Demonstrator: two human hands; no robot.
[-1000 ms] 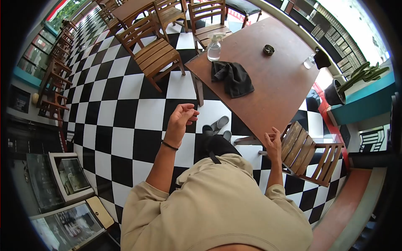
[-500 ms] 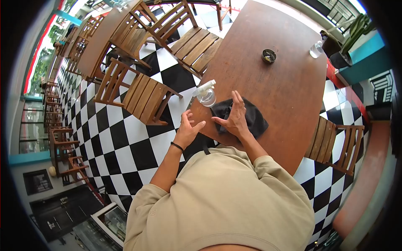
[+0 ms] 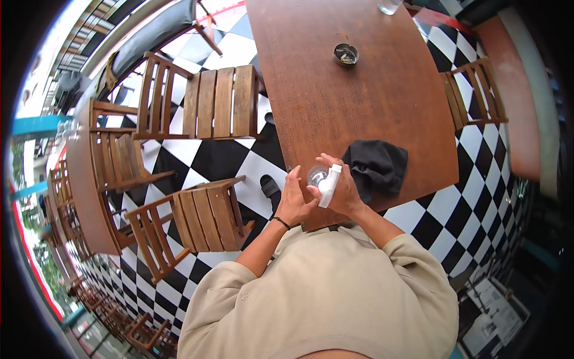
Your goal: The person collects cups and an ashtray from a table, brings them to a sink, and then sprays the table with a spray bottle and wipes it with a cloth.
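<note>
at the tabletop (image 3: 382,102), hands (image 3: 292,201) (image 3: 347,192) flank a spray bottle (image 3: 326,186), left uncurled, right's grip unclear.

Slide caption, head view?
Clear, white-topped spray bottle between left hand and right hand, near crumpled black cloth on brown wooden table.

I see the right hand (image 3: 348,194) curled about the bottle (image 3: 330,186), whether gripping I can't tell; the left hand (image 3: 293,200) spreads just beside it. Near the bottle, a black cloth (image 3: 378,167) lies on the surface (image 3: 353,107), the ashtray (image 3: 345,55) farther off.

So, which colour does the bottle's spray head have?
The spray head is white, seen best in the head view.
</note>
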